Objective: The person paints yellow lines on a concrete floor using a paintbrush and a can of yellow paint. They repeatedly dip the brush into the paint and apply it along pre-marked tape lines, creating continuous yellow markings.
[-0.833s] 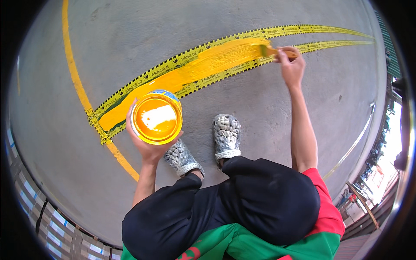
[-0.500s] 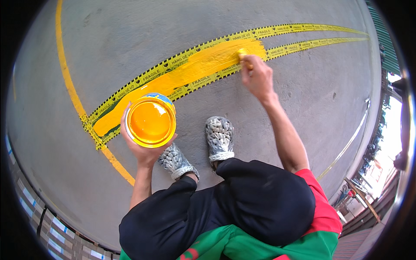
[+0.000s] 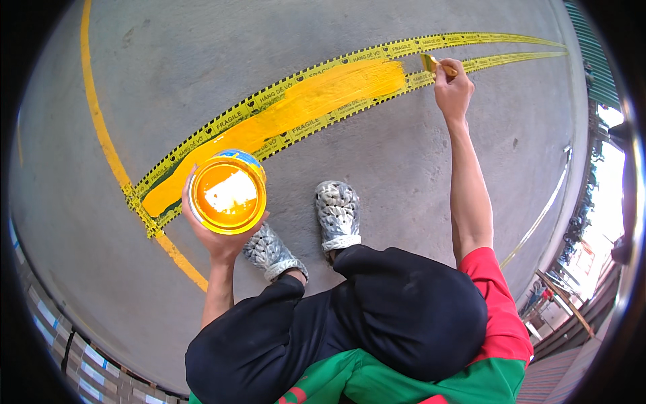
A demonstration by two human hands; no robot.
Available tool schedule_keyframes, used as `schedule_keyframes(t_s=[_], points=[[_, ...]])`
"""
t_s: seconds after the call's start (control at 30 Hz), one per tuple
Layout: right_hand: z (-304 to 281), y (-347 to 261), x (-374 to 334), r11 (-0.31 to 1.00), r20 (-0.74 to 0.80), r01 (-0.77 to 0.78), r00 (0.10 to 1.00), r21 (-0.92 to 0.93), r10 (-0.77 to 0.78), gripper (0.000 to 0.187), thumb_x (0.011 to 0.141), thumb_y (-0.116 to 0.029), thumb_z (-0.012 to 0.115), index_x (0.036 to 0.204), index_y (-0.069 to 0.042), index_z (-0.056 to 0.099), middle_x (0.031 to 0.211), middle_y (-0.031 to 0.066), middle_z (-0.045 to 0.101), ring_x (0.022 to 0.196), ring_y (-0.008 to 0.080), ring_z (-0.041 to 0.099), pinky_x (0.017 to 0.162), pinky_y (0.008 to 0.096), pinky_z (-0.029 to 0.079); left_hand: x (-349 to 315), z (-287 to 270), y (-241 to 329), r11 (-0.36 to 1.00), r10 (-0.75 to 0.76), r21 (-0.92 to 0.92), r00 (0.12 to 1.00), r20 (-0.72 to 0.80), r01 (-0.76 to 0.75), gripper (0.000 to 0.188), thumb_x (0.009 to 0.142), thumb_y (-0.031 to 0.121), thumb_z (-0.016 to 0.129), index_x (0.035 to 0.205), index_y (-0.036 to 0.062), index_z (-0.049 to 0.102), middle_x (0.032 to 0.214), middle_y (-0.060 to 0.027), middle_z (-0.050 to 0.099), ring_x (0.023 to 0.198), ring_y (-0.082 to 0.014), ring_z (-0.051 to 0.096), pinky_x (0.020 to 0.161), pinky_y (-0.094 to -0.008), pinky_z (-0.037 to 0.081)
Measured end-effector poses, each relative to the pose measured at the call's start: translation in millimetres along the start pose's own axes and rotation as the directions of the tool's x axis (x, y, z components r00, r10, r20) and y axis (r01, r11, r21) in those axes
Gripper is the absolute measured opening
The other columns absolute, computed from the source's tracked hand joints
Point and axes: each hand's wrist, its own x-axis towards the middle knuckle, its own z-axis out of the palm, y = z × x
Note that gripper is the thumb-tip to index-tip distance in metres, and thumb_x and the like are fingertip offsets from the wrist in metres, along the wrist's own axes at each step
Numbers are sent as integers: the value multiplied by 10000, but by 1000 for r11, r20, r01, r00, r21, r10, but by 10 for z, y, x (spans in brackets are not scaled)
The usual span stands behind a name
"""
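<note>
Paintbrush (image 3: 430,63) was at one o'clock, grasped by fingers of the right hand (image 3: 455,93) near the yellow strip (image 3: 330,93), and fingers of the left hand (image 3: 221,244) clasped the paint can (image 3: 227,230) at nine o'clock.

There are two hands, one left hand (image 3: 221,244) and one right hand (image 3: 455,93); one paint can (image 3: 250,159); one paintbrush (image 3: 428,63); one broad band of yellow paint (image 3: 309,101); two long tape strips (image 3: 363,56) and one short tape strip (image 3: 144,214) across their left ends; two clogs (image 3: 338,209); one pair of dark trousers (image 3: 410,306).
</note>
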Motion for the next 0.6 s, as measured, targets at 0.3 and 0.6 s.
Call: schedule_keyframes(t_s=[0.3, 0.6], points=[[313, -813, -638, 902, 290, -6, 948, 432, -133, 103, 959, -6, 631, 1054, -27, 663, 990, 130, 742, 799, 180, 737, 670, 292, 615, 3, 5, 29, 999, -35, -1, 999, 21, 35, 1270, 540, 267, 1018, 1509, 37, 230, 1527, -185, 367, 1386, -312, 443, 1190, -450, 341], [296, -478, -194, 866, 244, -273, 952, 418, 183, 113, 953, -72, 658, 1047, -11, 666, 937, 157, 725, 773, 206, 745, 645, 280, 617, -14, -27, 6, 999, -35, 16, 999, -13, 35, 1260, 543, 267, 1018, 1504, 36, 236, 1506, -185, 382, 1373, -305, 458, 1180, -435, 359]])
